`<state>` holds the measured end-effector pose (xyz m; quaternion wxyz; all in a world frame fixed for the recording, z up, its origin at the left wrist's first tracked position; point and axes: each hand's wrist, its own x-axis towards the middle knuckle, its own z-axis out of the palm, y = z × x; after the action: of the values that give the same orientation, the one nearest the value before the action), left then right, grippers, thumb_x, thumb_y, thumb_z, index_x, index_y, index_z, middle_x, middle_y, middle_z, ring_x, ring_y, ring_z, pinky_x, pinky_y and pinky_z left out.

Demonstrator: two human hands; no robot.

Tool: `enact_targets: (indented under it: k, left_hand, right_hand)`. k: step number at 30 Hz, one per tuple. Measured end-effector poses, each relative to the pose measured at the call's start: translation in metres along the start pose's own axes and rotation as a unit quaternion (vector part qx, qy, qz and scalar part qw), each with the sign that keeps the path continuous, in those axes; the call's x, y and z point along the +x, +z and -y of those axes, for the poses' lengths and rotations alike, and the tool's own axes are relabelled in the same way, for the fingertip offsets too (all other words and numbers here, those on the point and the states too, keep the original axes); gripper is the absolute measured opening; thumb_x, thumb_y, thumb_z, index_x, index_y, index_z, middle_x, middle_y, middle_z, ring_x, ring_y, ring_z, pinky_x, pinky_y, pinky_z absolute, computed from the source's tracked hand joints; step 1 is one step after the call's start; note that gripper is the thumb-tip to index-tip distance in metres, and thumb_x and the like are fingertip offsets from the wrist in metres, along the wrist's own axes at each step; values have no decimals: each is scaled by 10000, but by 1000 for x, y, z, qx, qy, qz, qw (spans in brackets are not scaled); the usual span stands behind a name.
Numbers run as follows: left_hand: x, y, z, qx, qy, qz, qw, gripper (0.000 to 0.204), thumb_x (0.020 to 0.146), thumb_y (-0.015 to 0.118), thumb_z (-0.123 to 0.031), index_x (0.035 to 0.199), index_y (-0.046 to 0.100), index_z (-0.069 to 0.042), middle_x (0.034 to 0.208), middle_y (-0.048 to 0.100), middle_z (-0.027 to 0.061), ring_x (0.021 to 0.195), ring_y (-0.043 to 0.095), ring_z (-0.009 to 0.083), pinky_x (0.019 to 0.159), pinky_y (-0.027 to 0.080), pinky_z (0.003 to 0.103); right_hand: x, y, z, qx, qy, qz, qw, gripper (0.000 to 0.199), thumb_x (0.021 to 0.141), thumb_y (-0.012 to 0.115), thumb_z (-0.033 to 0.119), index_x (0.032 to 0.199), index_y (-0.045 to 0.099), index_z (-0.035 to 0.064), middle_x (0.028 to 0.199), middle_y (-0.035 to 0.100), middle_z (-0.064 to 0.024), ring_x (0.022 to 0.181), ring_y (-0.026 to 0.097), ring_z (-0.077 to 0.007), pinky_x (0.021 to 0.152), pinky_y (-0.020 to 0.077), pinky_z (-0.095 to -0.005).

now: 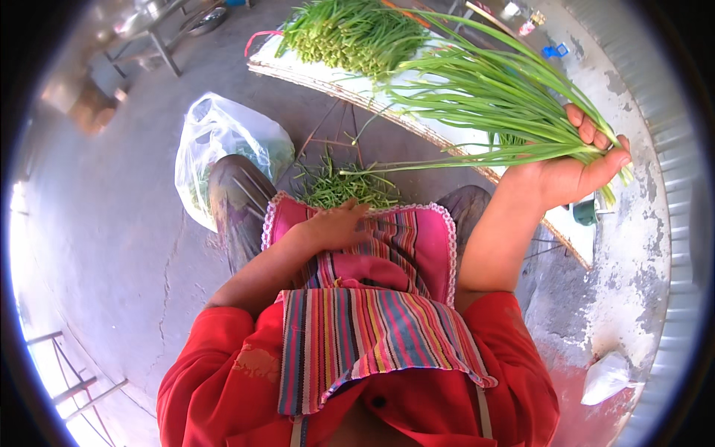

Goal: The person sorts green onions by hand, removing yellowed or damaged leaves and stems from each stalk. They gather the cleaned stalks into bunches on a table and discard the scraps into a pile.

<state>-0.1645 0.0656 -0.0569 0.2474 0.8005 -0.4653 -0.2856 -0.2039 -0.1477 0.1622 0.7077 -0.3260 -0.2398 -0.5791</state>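
My right hand (573, 167) is raised at the right, closed around the pale stem ends of a bunch of garlic chives (491, 97). Their long green leaves fan out to the left over the white board, and a few blades hang lower, toward my knees. My left hand (341, 226) lies on the pink striped apron (436, 246) over my lap, fingers stretched out, with nothing seen in it. Just beyond its fingertips is a heap of loose green scraps (346, 186) between my knees. A large pile of chives (354, 37) rests at the board's far left.
The white-topped board (424, 112) runs diagonally from far left to near right. A white plastic bag (231, 141) with greens inside stands by my left knee. A small white bag (607, 378) lies at the lower right. A metal-legged table (160, 45) stands far left.
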Motion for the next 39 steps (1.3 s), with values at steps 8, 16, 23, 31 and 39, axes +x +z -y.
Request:
enact_targets:
  k: [8,16,23,31,39]
  left_hand:
    - [-13,-45,-77,-450,343,41,824,888,836,418,-633,1418,122,-31,1444,216,186,1333,237,294,1058,240,418]
    - [-22,-87,-106,-754,314,-42,575,712,859,396,-610,1326,345,-74,1351,403,95,1276,349,244,1037,287,426]
    - [-29,-92,-95,-767,367,-113,514,579,841,555,-481,1234,450,-68,1245,501,93,1160,447,209,1021,296,394]
    - [-42,-99,-64,-748,320,-178,553,429,845,580,-80,1231,413,8,988,595,125,961,588,254,862,471,367]
    - [-20,-78,-51,-604,299,-288,680,443,841,588,-40,1238,399,17,986,588,86,912,566,187,812,461,332]
  right_hand:
    - [-52,45,-20,-115,-18,11,993,369,853,589,391,936,422,72,685,461,-19,585,471,-127,599,488,-310]
    - [-103,37,-27,-201,41,63,977,324,888,522,392,976,449,89,799,473,-45,726,502,-170,726,464,-346]
    - [-142,18,-41,-221,-78,284,930,220,906,445,310,1030,441,128,1133,482,-184,1036,505,-315,920,409,-480]
    - [-167,-11,-10,-456,-82,496,735,534,751,728,252,1196,451,155,1308,400,-145,1251,340,-335,1023,299,-440]
    - [-186,-46,-17,-49,593,-199,779,658,904,297,578,1331,365,81,1285,457,-73,1191,417,-214,991,319,-367]
